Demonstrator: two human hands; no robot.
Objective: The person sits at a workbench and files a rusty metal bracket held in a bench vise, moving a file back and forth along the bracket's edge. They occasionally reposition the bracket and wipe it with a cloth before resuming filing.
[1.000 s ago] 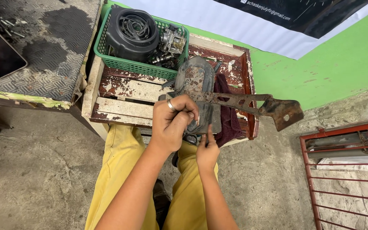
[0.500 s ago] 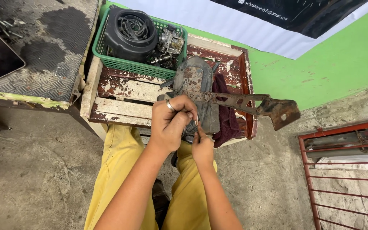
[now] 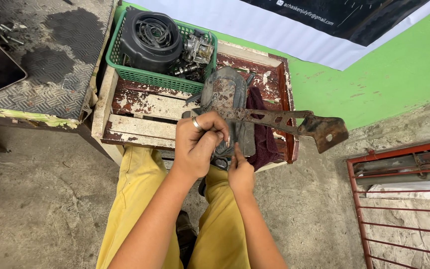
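Rust covers the long metal bracket (image 3: 294, 122) that the left hand (image 3: 200, 147) grips near its inner end, fingers (image 3: 214, 130) curled tight round the strip, a ring on one of them. From those fingers the bracket runs out to the right, ending in a broad plate well beyond the crate's edge. Just below and to the right of them the right hand (image 3: 241, 172) pinches at something small where the bracket meets the grey, worn housing (image 3: 225, 94); its fingertips are closed together, though what they hold is too small to make out. The housing lies just behind the fingers on the peeling wooden crate (image 3: 140, 107) that serves as the worktop, with a dark red rag (image 3: 262, 137) beside it. Farther back sits a green basket (image 3: 150, 74) with a black fan cover and engine parts. To me this looks like working at a fastening on the bracket; the next move would need a steady left hold while the right turns or pulls carefully.
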